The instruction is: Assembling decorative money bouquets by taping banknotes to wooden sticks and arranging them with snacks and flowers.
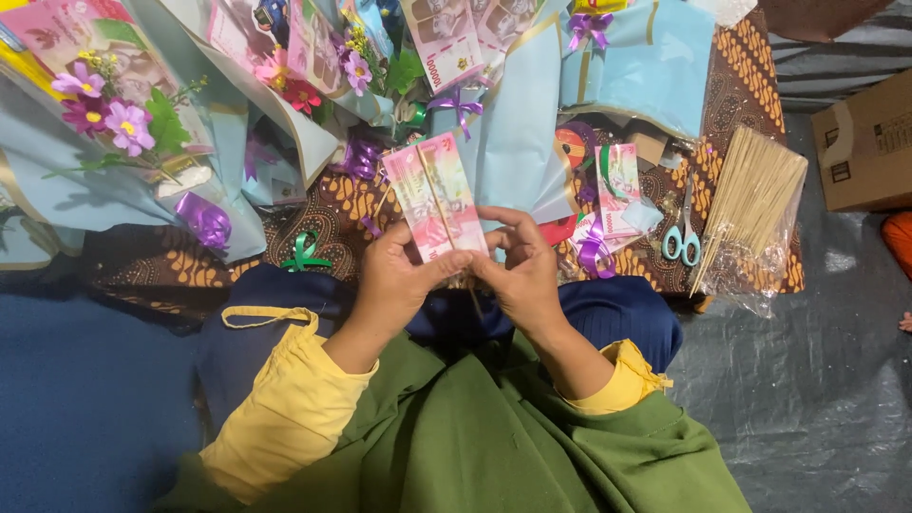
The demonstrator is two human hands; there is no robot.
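Both hands meet over my lap and hold a pair of pink banknotes sealed in clear plastic, which stand upright and lean slightly left. My left hand grips their lower left edge with the thumb across the front. My right hand pinches the lower right corner, where a thin wooden stick pokes down between the hands. Yellow cuffs and green cloth cover my arms and lap.
Light blue wrapped bouquets with banknotes and purple flowers fill the far side. A bag of wooden skewers, teal-handled scissors, more wrapped notes, purple ribbon and a green ribbon lie on batik cloth. A cardboard box stands right.
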